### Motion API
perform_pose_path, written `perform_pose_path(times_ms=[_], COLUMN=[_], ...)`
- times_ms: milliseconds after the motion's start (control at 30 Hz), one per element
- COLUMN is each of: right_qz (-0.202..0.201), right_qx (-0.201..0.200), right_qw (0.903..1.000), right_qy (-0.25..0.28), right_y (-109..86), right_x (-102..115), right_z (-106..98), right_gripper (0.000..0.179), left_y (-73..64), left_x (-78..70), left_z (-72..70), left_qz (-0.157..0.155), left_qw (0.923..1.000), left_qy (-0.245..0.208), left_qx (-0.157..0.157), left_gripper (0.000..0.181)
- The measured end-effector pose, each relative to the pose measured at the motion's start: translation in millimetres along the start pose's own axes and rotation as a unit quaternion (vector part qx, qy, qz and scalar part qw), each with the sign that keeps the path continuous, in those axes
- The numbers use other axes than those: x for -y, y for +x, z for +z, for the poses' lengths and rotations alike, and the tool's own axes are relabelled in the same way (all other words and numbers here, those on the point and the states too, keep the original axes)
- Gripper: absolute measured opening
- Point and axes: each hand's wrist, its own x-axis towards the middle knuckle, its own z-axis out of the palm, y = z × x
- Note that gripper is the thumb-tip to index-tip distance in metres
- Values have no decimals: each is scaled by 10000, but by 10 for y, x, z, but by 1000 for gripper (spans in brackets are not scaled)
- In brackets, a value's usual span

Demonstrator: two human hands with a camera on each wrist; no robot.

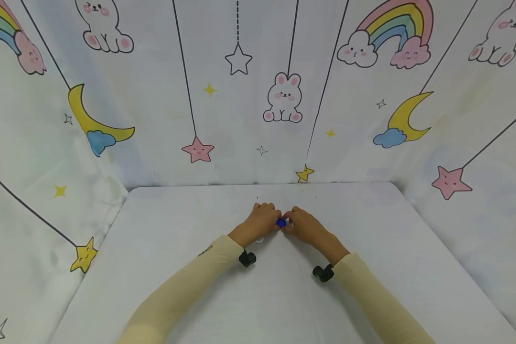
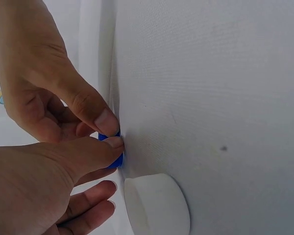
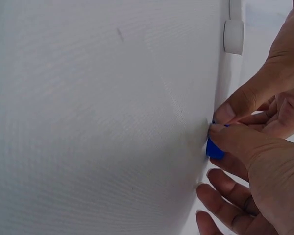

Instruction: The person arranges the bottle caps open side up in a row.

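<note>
A small blue round piece sits at the tabletop between both hands; its exact kind is covered by fingers. My left hand pinches it from the left, the thumb lying over it in the left wrist view. From the other side my right hand pinches the same blue piece between thumb and forefinger. The right hand's other fingers are spread loosely below. Close to the left hand, a white round piece like a short cylinder rests on the table, mostly hidden in the head view.
The white-covered table meets a printed cloth backdrop at its back edge and sides. Two white round pieces appear beyond the left hand in the right wrist view. Small dark cameras are worn at both wrists.
</note>
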Motion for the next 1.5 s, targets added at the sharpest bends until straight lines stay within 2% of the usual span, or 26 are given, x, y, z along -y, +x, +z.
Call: perform_pose_path(times_ms=[167,433,600,733,867,1133,1367,1500], right_qz=[62,-41,-40,-40,-98,-351,-231,-141], right_qx=[31,20,171,338,394,364,512,543], right_qw=[10000,10000,9998,9985,9967,9947,9930,9921], right_qy=[18,25,137,430,697,894,1042,1118], right_y=[2,2,-3,0,-6,-5,9,8], right_x=[17,55,86,97,94,66,37,15], right_z=[-14,-33,-78,-119,-146,-122,-96,-90], right_gripper=[31,32,30,28,27,29,28,28], left_y=[-4,-68,-107,-143,-182,-264,-308,-317], left_x=[2,30,56,84,103,109,99,112], left_z=[-2,-44,-60,-80,-118,-167,-192,-200], left_qz=[38,10,77,127,256,731,840,872], left_qw=[10000,9997,9994,9994,9992,9958,9942,9936], left_qy=[28,-232,-301,-269,-178,-154,-73,-229], left_qx=[-52,-89,-122,-176,-247,-522,-664,-677], left_gripper=[29,32,32,34,34,28,23,20])
